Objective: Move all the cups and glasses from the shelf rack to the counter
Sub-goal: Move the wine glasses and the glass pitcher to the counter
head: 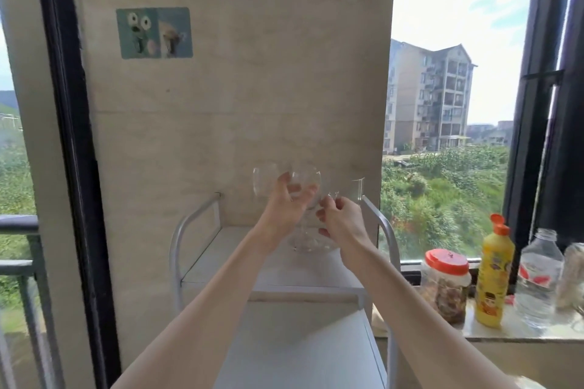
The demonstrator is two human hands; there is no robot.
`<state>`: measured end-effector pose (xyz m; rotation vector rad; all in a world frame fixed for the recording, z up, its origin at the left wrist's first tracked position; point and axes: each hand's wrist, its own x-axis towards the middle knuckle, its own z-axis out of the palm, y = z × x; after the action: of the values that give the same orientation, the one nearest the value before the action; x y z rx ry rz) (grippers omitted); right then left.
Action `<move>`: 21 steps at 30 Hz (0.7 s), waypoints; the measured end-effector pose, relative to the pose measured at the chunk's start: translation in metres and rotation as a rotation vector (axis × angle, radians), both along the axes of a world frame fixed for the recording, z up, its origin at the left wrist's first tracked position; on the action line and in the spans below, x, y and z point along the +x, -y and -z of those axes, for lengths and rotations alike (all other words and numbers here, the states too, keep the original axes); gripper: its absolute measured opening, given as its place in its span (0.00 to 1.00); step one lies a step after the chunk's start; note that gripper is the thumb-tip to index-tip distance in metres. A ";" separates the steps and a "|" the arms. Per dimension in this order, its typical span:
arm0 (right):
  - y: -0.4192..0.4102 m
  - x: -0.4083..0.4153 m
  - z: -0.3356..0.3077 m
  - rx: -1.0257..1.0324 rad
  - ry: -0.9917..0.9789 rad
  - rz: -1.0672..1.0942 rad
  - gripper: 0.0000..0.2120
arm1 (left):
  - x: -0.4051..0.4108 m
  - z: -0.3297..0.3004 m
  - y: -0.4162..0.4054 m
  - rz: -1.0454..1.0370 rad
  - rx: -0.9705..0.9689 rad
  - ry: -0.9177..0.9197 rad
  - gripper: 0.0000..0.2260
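Observation:
A white shelf rack (316, 278) stands against the beige wall. Over its top shelf, my left hand (286, 205) is closed around the round bowl of a clear stemmed glass (305, 181). The glass's foot (311, 245) sits low at the shelf surface, and its outline is blurred, so it may be more than one glass. My right hand (339, 219) pinches the handle of a clear glass cup (357, 191) at the shelf's right rear corner. The stone counter (518, 330) lies to the right, under the window.
On the counter stand a red-lidded jar (447, 286), a yellow bottle with an orange cap (493, 275), a clear plastic bottle (538, 278) and another jar at the frame edge. The rack has raised side rails (384, 224) and a lower shelf (300, 347). A dark window frame stands left.

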<state>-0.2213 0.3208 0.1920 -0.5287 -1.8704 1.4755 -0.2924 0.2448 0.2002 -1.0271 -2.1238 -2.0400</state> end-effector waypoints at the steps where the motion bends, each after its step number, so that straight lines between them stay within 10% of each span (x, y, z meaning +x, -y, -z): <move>1: 0.003 -0.001 0.002 -0.023 -0.010 -0.014 0.14 | -0.002 0.003 0.002 -0.006 0.004 0.007 0.31; 21: 0.064 0.121 -0.014 0.008 -0.297 -0.040 0.16 | 0.098 -0.004 0.114 0.142 0.401 0.010 0.08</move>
<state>-0.1004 0.2565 0.2064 -0.2525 -1.6599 1.4824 -0.1945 0.1304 0.2047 -1.1258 -1.5822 -2.4000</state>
